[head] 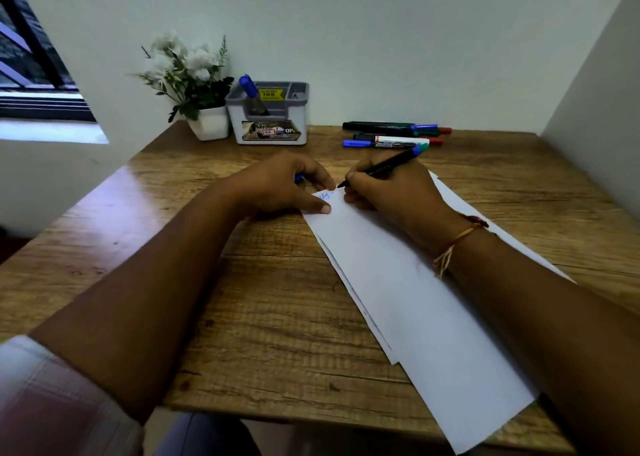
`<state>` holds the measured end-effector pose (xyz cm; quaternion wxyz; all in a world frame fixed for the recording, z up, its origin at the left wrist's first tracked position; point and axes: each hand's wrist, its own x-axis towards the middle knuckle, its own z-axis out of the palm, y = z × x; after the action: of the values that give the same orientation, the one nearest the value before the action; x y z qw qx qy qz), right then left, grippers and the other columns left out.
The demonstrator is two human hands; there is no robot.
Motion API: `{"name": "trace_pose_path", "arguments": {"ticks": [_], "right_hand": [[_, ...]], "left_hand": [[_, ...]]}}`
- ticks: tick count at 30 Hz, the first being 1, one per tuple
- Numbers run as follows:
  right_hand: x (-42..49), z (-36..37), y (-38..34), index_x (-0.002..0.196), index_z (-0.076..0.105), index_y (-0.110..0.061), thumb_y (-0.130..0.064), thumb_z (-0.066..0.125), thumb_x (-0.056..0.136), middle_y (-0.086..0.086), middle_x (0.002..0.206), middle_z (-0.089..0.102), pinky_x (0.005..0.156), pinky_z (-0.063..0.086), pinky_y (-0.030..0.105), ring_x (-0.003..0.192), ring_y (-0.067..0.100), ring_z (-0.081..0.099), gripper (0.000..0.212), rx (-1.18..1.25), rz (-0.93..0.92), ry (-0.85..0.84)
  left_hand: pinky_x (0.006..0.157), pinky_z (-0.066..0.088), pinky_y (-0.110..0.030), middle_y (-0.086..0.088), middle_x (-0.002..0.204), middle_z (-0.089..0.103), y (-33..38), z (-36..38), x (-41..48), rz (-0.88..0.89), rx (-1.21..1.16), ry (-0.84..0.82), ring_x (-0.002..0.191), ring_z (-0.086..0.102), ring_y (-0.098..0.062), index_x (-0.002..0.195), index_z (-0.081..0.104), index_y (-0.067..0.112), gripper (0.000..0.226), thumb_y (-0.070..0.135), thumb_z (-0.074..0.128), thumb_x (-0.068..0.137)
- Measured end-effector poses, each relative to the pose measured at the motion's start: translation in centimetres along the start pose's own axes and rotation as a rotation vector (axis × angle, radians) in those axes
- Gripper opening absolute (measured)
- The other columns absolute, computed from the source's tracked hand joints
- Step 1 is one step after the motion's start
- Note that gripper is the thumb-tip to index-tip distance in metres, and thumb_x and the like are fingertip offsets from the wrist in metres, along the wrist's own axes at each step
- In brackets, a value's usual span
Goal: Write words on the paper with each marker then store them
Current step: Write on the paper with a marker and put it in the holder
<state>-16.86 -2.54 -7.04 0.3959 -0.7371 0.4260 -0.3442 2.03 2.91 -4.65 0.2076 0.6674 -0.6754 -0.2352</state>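
Several flimsy paper sheets [398,282] slide easily, so your left hand [277,185], curled round a blue cap [299,177], pins them while your right hand [391,192] pinches the light, stiff marker [388,165] low.

Home study nook: wooden desk [242,317]; potted flowers [194,74]; pen organiser [270,119].

wooden table [270,299] with writing things laid out

a loose stack of white paper [415,299] runs slantwise from the centre to the near edge at 5 o'clock; a white flower pot [209,123] stands at 11, a grey-and-white organiser [270,123] touching beside it near 12, and a cluster of markers [394,135] lies at 1.
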Motion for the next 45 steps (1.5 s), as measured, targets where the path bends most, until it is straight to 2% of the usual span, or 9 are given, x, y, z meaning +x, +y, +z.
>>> {"name": "trace_pose_path", "arguments": {"ticks": [4, 8, 14, 18, 25, 28, 32, 40, 45], "right_hand": [[0.5, 0.0, 0.3, 0.084, 0.077, -0.013, -0.020, 0.065, 0.085, 0.001, 0.076, 0.079, 0.088, 0.063, 0.047, 0.080, 0.015, 0.078, 0.014, 0.017, 0.012, -0.016], [0.6, 0.0, 0.0, 0.087, 0.079, -0.014, -0.013, 0.070, 0.083, 0.002, 0.079, 0.079, 0.086, 0.063, 0.044, 0.080, 0.014, 0.076, 0.010, -0.057, -0.023, -0.040], [0.7, 0.1, 0.2, 0.085, 0.080, -0.017, -0.016, 0.071, 0.080, 0.000, 0.079, 0.078, 0.088, 0.061, 0.049, 0.082, 0.016, 0.076, 0.010, -0.048, 0.000, -0.021], [0.8, 0.1, 0.4, 0.087, 0.080, -0.018, -0.016, 0.073, 0.083, -0.002, 0.080, 0.078, 0.085, 0.063, 0.039, 0.081, 0.011, 0.074, 0.009, -0.076, 0.004, -0.026], [1.0, 0.3, 0.3, 0.096, 0.080, -0.020, -0.022, 0.074, 0.088, -0.007, 0.086, 0.074, 0.072, 0.053, 0.022, 0.087, 0.008, 0.068, 0.010, -0.190, -0.039, -0.039], [1.1, 0.4, 0.2, 0.084, 0.080, -0.015, -0.020, 0.072, 0.084, 0.000, 0.079, 0.076, 0.080, 0.061, 0.036, 0.081, 0.013, 0.071, 0.009, -0.174, -0.031, -0.039], [1.2, 0.3, 0.5, 0.075, 0.078, -0.012, -0.024, 0.067, 0.076, 0.002, 0.074, 0.077, 0.085, 0.060, 0.052, 0.077, 0.018, 0.073, 0.016, -0.112, -0.006, -0.008], [1.0, 0.4, 0.3, 0.071, 0.076, -0.012, -0.018, 0.068, 0.078, 0.002, 0.070, 0.075, 0.080, 0.059, 0.043, 0.066, 0.007, 0.068, 0.012, -0.136, -0.021, -0.018], [0.9, 0.4, 0.2, 0.071, 0.076, -0.012, -0.020, 0.068, 0.078, 0.001, 0.070, 0.076, 0.082, 0.060, 0.043, 0.070, 0.010, 0.070, 0.013, -0.144, -0.008, -0.012]], "left_hand": [[0.062, 0.032, -0.013, 0.026, 0.082, 0.055, 0.0, -0.1, 0.2, -0.024, -0.005, -0.012, 0.074, 0.049, 0.006, 0.111, 0.070, 0.034, 0.036, 0.029, 0.081, 0.077], [0.059, 0.032, -0.014, 0.023, 0.082, 0.056, -0.1, -0.1, 0.4, -0.030, -0.019, -0.016, 0.071, 0.050, 0.004, 0.111, 0.070, 0.033, 0.037, 0.028, 0.081, 0.076], [0.048, 0.035, -0.001, 0.016, 0.097, 0.061, -0.3, 0.0, 0.6, -0.026, -0.080, -0.022, 0.062, 0.053, 0.012, 0.114, 0.066, 0.029, 0.044, 0.024, 0.083, 0.074], [0.052, 0.033, -0.007, 0.020, 0.097, 0.060, -0.4, 0.0, 0.7, -0.017, -0.044, -0.025, 0.065, 0.052, 0.012, 0.115, 0.067, 0.033, 0.043, 0.029, 0.082, 0.075], [0.047, 0.033, 0.002, 0.016, 0.104, 0.061, -0.7, 0.0, 1.2, -0.008, -0.070, -0.027, 0.060, 0.050, 0.022, 0.115, 0.067, 0.030, 0.044, 0.026, 0.083, 0.074], [0.049, 0.035, 0.002, 0.016, 0.104, 0.061, -0.8, 0.1, 1.2, -0.005, -0.078, -0.027, 0.063, 0.051, 0.022, 0.115, 0.066, 0.029, 0.044, 0.026, 0.083, 0.074], [0.048, 0.035, 0.001, 0.013, 0.106, 0.062, -1.0, 0.1, 1.2, -0.004, -0.089, -0.025, 0.059, 0.051, 0.020, 0.116, 0.066, 0.029, 0.046, 0.025, 0.083, 0.074], [0.054, 0.037, -0.004, 0.015, 0.106, 0.064, -1.2, 0.2, 1.2, 0.009, -0.092, -0.019, 0.062, 0.052, 0.019, 0.113, 0.066, 0.030, 0.044, 0.026, 0.084, 0.073], [0.054, 0.036, -0.004, 0.016, 0.106, 0.063, -1.2, 0.2, 1.2, 0.010, -0.092, -0.022, 0.061, 0.051, 0.019, 0.113, 0.066, 0.030, 0.043, 0.026, 0.084, 0.073]]}}
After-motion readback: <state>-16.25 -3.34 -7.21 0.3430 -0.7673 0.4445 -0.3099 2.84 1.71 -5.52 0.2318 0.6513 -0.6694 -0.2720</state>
